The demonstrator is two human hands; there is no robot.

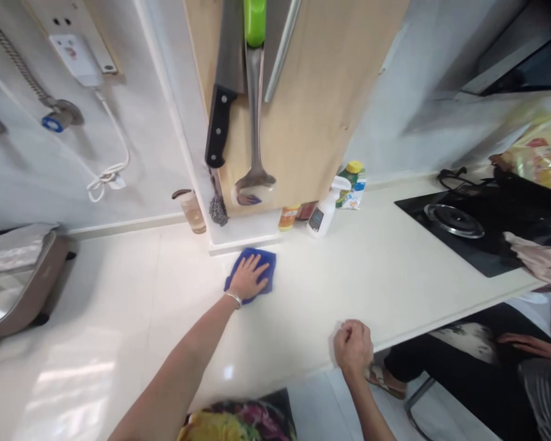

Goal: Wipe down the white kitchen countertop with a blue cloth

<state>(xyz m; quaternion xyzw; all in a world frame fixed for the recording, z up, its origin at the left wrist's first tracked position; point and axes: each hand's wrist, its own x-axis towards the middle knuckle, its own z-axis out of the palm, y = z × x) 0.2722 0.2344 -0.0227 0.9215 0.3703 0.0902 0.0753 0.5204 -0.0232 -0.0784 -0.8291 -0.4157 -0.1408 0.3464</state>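
A blue cloth (269, 269) lies on the white countertop (330, 294), just in front of the base of a partition. On top of it rests my left hand (249, 277), palm down, fingers spread and flat, with a bracelet at the wrist. Cloth shows all around the fingers. At the counter's front edge, my right hand (354, 346) is curled into a fist that touches the surface. I see nothing in that fist, though its inner side is hidden.
A knife (223, 104) and a ladle (256, 122) hang above my left hand. Behind stand a spray bottle (324, 211) and a cup (193, 211). A brown appliance (32, 288) is left. At right, a co-worker's hand holds a pale cloth (532, 254) by the black cooktop (472, 245).
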